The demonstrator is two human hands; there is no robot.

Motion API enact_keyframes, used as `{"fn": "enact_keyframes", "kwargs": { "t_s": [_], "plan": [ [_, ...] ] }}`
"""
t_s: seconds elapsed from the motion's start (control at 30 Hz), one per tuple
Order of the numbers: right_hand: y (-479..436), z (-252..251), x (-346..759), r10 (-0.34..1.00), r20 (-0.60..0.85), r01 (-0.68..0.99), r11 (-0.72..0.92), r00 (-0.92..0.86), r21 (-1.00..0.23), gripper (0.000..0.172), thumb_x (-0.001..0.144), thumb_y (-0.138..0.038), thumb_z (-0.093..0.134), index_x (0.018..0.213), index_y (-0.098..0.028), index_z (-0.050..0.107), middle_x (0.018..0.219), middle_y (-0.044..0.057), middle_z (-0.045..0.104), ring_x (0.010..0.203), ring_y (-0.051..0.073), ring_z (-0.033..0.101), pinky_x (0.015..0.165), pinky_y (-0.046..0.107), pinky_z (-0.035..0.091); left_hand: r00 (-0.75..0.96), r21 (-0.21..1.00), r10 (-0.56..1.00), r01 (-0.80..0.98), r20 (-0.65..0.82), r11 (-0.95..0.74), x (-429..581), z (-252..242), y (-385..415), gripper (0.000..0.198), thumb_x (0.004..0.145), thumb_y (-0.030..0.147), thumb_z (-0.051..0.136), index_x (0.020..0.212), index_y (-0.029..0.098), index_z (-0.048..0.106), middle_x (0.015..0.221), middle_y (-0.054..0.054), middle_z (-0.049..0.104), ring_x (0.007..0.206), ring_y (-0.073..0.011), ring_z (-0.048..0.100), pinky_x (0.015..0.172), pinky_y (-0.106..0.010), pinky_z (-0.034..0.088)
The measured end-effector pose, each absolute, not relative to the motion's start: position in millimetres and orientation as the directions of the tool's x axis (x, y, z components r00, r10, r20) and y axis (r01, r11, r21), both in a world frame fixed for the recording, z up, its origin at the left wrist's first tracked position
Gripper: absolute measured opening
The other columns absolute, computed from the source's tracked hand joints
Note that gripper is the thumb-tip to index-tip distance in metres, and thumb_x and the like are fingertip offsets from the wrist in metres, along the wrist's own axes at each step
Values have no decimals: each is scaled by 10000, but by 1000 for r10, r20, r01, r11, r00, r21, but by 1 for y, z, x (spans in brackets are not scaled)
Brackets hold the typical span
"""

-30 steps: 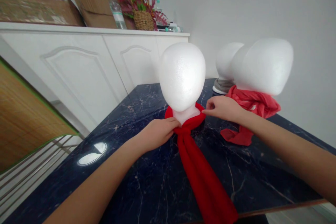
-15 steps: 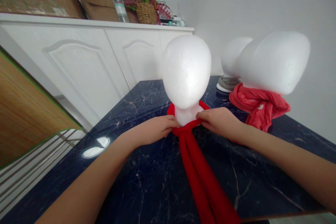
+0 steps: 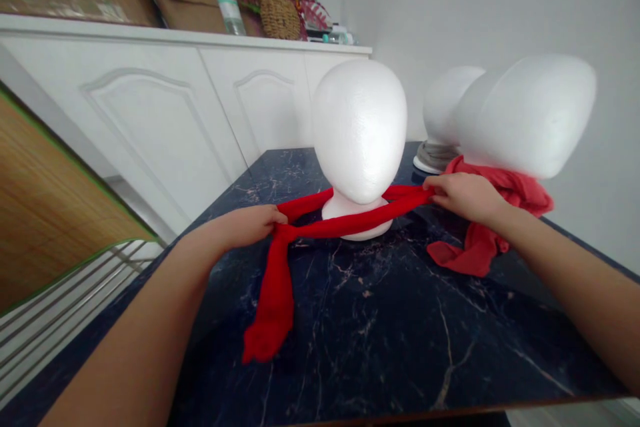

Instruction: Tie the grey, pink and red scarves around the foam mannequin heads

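A bright red scarf [image 3: 345, 222] is stretched sideways in a wide loop around the neck of a white foam mannequin head [image 3: 361, 130]. My left hand [image 3: 263, 221] is closed on the loop's left end. From there one tail of the scarf hangs down toward the tabletop, its tip near the front. My right hand [image 3: 457, 193] pinches the loop's right end, in front of a coral-red scarf. The head stands upright on its base between my hands.
Behind my right hand, another foam head [image 3: 530, 113] wears the coral-red scarf [image 3: 525, 193]. A third foam head [image 3: 440, 103] has a grey cloth [image 3: 435, 155] at its neck. The dark marbled table [image 3: 360, 320] meets white cabinets [image 3: 145, 113]. A wooden panel [image 3: 60, 213] is at left.
My hands have moved apart, pulling the snug scarf loop wide around the neck. The two tails that hung together at the front have shifted; one now hangs at the left.
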State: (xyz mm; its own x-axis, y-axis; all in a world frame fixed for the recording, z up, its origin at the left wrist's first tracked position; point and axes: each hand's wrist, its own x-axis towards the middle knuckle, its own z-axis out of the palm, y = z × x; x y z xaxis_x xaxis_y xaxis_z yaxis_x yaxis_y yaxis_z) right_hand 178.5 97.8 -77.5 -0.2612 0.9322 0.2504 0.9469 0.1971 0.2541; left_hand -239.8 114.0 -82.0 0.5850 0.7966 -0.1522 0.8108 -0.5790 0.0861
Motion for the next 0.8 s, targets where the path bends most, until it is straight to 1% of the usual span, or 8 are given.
{"fn": "enact_keyframes", "kwargs": {
  "t_s": [0.1,0.17,0.23,0.33,0.43,0.53,0.7,0.8],
  "plan": [
    [98,-81,181,946,207,941,188,-251,283,167,940,-200,488,1034,-194,625,980,106,708,835,247,647,570,279,293,509,-38,852,856,-124,-516,-246,-86,120,335,784,84,402,879,196,704,1051,-78,655,946,-224,641,874,-332,480],
    [93,-82,177,948,173,933,208,-266,292,199,936,-162,463,1049,-182,625,974,123,711,831,251,653,558,282,282,502,-65,862,860,-79,-507,-245,-88,121,337,826,103,385,915,195,697,1095,-92,633,960,-232,638,875,-349,481],
    [81,-79,166,950,151,928,221,-275,299,199,916,-159,487,1055,-179,628,940,121,716,818,256,661,541,284,265,541,-36,840,840,-38,-542,-242,-91,121,339,840,102,370,928,191,685,1090,-92,622,967,-225,630,890,-349,478],
    [52,-70,132,923,188,923,282,-335,264,169,915,-254,537,1040,-198,635,909,90,721,800,254,671,547,282,297,587,30,809,809,8,-587,-237,-96,121,322,837,105,369,910,193,669,1062,-84,609,951,-219,621,886,-355,481],
    [27,-70,84,837,216,863,471,-503,186,207,928,-363,547,1052,-227,641,860,54,729,757,240,683,580,287,367,627,86,779,775,30,-627,-233,-100,120,314,814,100,377,895,198,664,1052,-77,600,952,-215,613,894,-361,481],
    [24,-83,43,769,170,786,587,-616,191,313,905,-431,593,1104,-191,633,848,88,734,771,281,702,560,298,397,663,149,746,734,53,-663,-229,-99,118,320,790,91,382,903,198,661,1046,-69,602,973,-204,604,925,-352,475],
    [45,-102,21,749,138,757,615,-648,220,184,919,-155,506,1031,-150,652,827,101,734,763,269,716,557,295,418,677,208,734,711,54,-671,-225,-91,112,315,801,100,375,909,193,656,1062,-69,614,1010,-203,597,957,-351,470],
    [46,-100,33,733,106,735,642,-672,221,179,891,-122,513,955,-173,673,859,76,742,802,278,718,581,307,436,648,187,759,740,58,-646,-232,-91,114,319,805,101,368,906,187,658,1058,-76,613,999,-209,603,943,-356,476]
  ]
}}
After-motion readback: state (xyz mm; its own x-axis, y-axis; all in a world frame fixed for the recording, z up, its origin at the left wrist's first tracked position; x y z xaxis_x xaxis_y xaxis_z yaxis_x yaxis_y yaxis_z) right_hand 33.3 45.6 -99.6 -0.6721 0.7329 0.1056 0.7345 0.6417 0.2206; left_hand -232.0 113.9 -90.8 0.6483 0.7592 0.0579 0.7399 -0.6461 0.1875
